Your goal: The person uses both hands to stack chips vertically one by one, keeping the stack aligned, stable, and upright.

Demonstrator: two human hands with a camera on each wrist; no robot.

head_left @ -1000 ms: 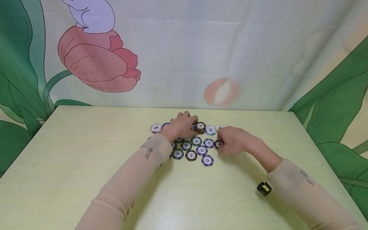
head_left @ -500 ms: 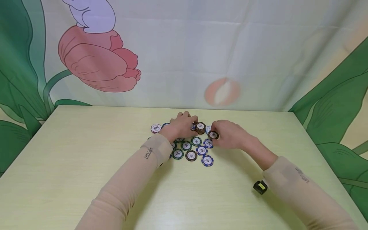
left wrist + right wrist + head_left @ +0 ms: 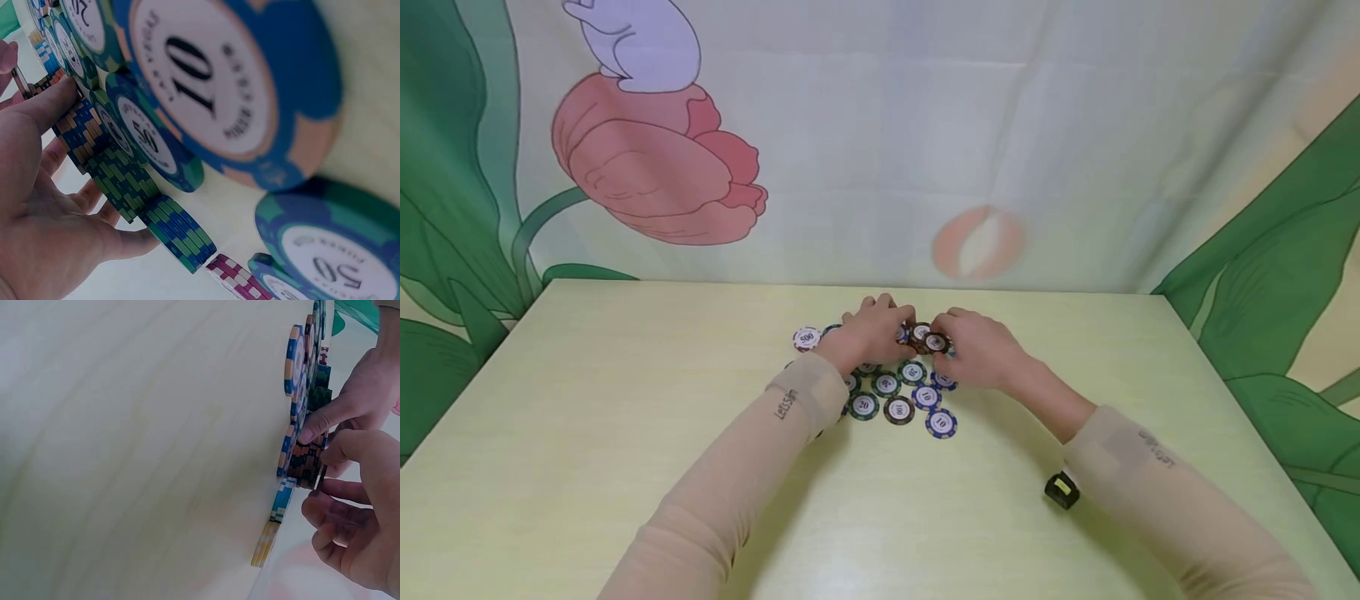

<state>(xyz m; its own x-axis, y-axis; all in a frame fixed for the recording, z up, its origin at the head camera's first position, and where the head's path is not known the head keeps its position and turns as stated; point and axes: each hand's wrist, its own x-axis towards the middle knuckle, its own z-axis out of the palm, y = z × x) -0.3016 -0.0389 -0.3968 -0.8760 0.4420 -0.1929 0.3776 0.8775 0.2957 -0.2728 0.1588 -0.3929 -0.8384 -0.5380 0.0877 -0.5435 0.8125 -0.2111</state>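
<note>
In the head view, my left hand point(image 3: 872, 332) lies over the back row of poker chip stacks. Its thumb is at the front of the row in the left wrist view, with the fingers behind the green stack point(image 3: 122, 181) and the blue stack point(image 3: 81, 134). A black poker chip point(image 3: 936, 342) is pinched between the thumb and fingers of my right hand point(image 3: 977, 350). This chip is at the top of the black chip stack point(image 3: 305, 465), close to my left thumb; whether it touches the stack is hard to tell.
Several loose chips lie flat in front of the row, among them a blue 10 chip point(image 3: 942, 423), a green 20 chip point(image 3: 864, 406) and a black 100 chip point(image 3: 898, 409). Yellow chips point(image 3: 265, 544) end the row at the right. A white 500 chip point(image 3: 807, 338) is at its left.
My right hand has carried the black chip leftward and away from me, from the right edge of the loose chips to the black stack. My left hand has stayed in place.
</note>
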